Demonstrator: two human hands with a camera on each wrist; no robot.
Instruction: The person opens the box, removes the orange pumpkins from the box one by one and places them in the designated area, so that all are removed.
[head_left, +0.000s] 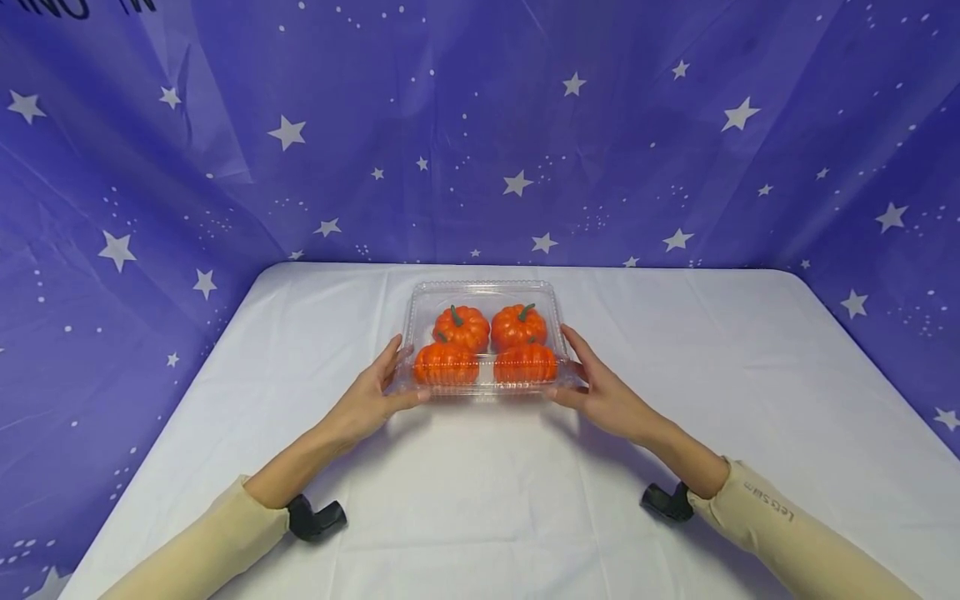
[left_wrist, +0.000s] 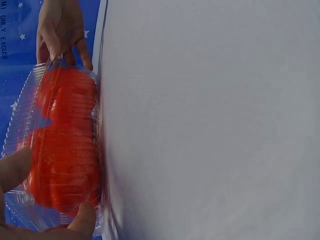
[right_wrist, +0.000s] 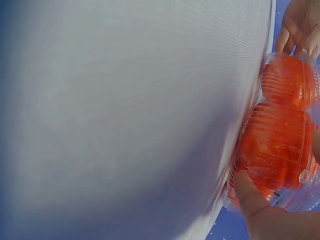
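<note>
A clear plastic clamshell box (head_left: pixel 480 290) sits on the white-covered table, its lid lying over several small orange toy pumpkins (head_left: pixel 517 327) with green stems. At the box's left side, my left hand (head_left: pixel 367 402) grips it, thumb at the near corner and fingers along the side. My right hand (head_left: pixel 609 402) holds the opposite side in the same way. In the left wrist view, the pumpkins (left_wrist: pixel 65 165) show through the ribbed plastic, with the left thumb and a finger against the box. Some fingertips are hidden behind the plastic.
White cloth (head_left: pixel 480 500) covers the table. Blue-purple fabric with white stars (head_left: pixel 517 183) hangs behind and at both sides. Black devices (head_left: pixel 318 518) are worn at both wrists, below beige sleeves (head_left: pixel 217 537).
</note>
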